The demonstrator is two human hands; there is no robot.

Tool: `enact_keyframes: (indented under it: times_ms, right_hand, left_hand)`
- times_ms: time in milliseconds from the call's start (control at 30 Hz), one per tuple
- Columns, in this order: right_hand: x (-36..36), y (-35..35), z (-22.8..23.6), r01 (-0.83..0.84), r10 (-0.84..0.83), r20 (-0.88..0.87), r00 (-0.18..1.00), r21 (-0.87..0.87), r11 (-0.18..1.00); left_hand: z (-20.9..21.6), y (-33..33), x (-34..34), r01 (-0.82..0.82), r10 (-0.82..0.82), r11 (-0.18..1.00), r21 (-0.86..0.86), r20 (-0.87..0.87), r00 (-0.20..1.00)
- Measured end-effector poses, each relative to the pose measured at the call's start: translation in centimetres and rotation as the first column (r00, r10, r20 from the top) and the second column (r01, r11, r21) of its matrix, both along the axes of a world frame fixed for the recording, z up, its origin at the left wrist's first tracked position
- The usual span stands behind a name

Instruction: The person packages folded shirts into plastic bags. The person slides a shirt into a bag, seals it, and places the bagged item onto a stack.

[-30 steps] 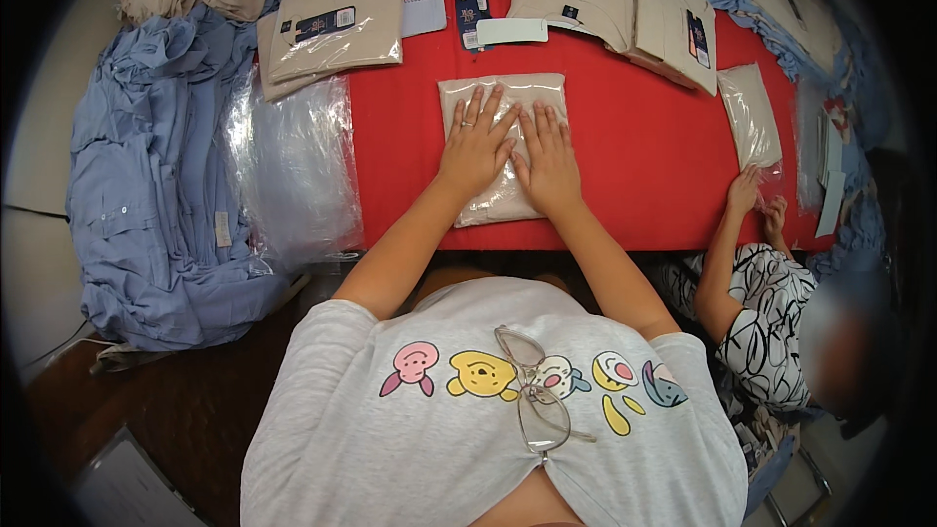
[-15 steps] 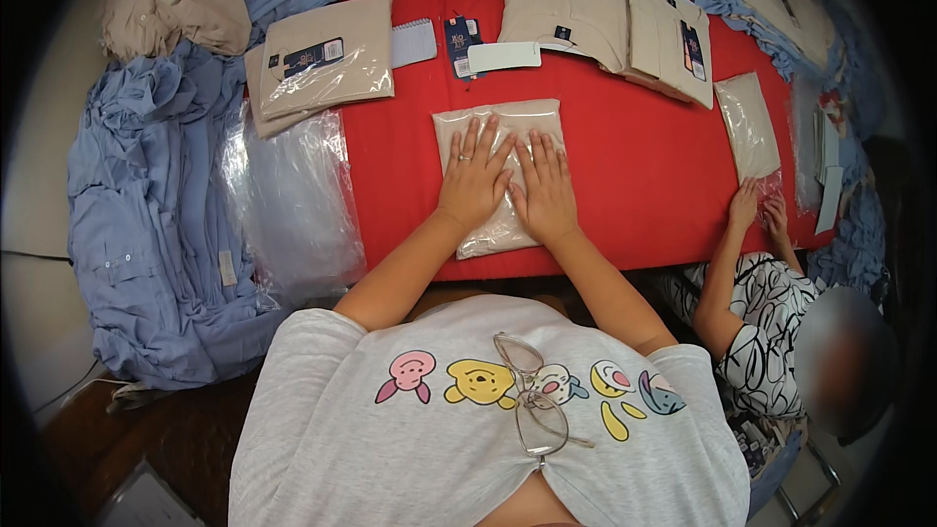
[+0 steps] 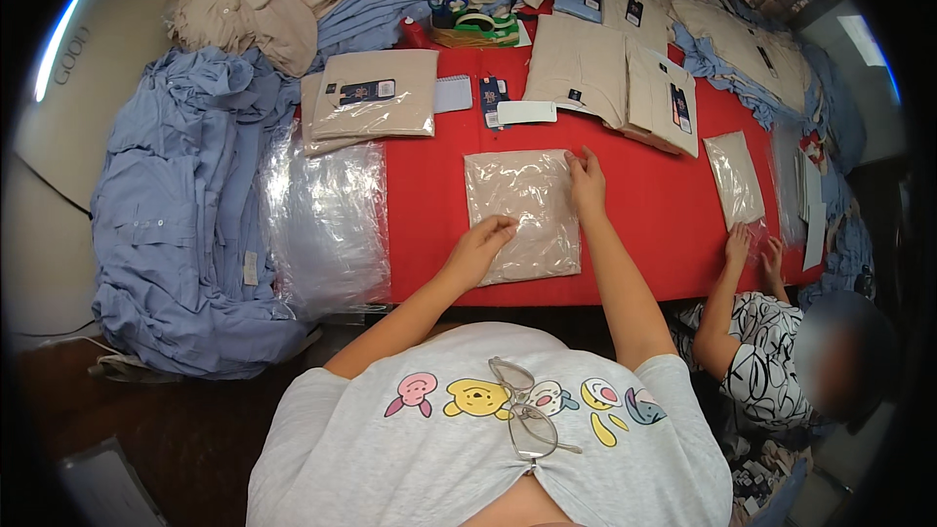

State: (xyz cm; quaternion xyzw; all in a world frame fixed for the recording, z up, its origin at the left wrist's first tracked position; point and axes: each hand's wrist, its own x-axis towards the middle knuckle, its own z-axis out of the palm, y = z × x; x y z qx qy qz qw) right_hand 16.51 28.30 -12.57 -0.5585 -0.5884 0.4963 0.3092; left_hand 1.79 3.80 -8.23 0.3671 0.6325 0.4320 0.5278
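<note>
Moved: left hand to 8 o'clock, right hand to 2 o'clock of bagged beige garment

Palms no longer flat on its front as earlier. Left: half curled, fingertips over the plastic; can't tell if gripping. Right: bent, thumb and fingers at far corner; pinching or just touching, can't tell. Garment lies flat on red tabletop, 12 o'clock from wearer.

Clock from garment: clear plastic sleeves at 9, blue shirts heaped beyond. Co-worker's hands at 3, by near end of beige packet. Farther: beige shirt stack at 10, notepad at 11, pale card at 12, folded beige shirts at 1. Farthest: blue-handled scissors, 11-ish.
</note>
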Motion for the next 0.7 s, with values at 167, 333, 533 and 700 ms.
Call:
enact_keyframes:
  times_ms: [167, 333, 533, 700]
  right_hand:
    - [-2.8, 1.9, 1.9, -0.223, 0.272, 0.083, 0.959, -0.372, 0.901]
    - [-3.4, -1.1, 0.2, -0.376, 0.409, 0.08, 0.909, -0.267, 0.887]
    - [-5.6, -3.0, -1.1, -0.3, 0.255, 0.237, 0.937, 0.176, 0.938]
    - [-8.4, -1.3, 1.2, -0.293, 0.301, 0.223, 0.927, -0.068, 0.954]
  left_hand:
    - [-4.5, -3.3, -1.6, 0.084, 0.186, 0.921, -0.379, 0.621, 0.761]
    - [-6.0, -2.9, -3.8, 0.204, 0.163, 0.913, -0.352, 0.776, 0.61]
    - [-5.7, -3.4, -3.5, 0.231, 0.126, 0.909, -0.348, 0.755, 0.643]
    - [-6.5, -3.8, -4.2, 0.327, 0.141, 0.864, -0.383, 0.807, 0.573]
